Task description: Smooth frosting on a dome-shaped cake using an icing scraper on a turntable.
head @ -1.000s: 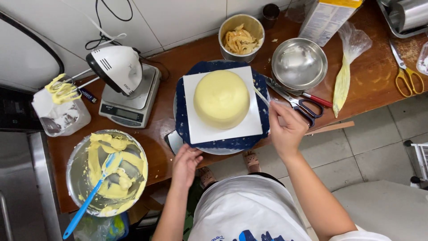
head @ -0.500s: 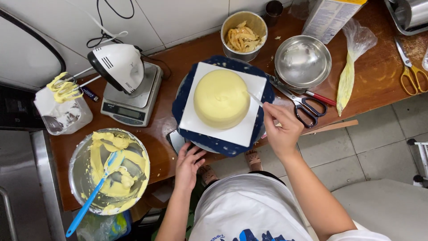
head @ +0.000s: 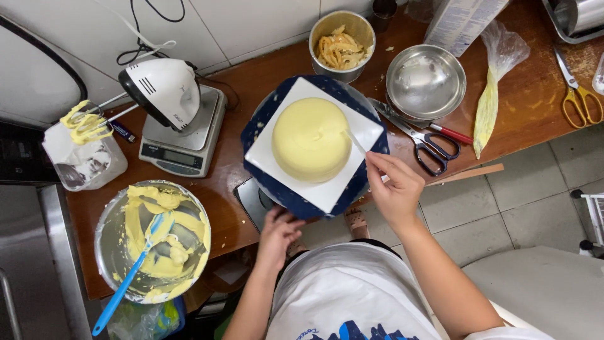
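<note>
Head view | yellow frosted cake (head: 310,138) on white square board (head: 277,165) atop dark blue turntable (head: 255,129), near front edge of tabletop (head: 264,82) | right hand (head: 395,189), fingers pinched shut on thin white tool (head: 355,142) touching cake's side | left hand (head: 277,232), fingers curled at turntable's front rim, grip not discernible | bowl of yellow cream (head: 154,242) with blue spatula (head: 129,277) at left front corner.

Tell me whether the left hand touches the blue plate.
Touching: the head view shows the left hand with fingertips against the near rim of the blue plate.
</note>
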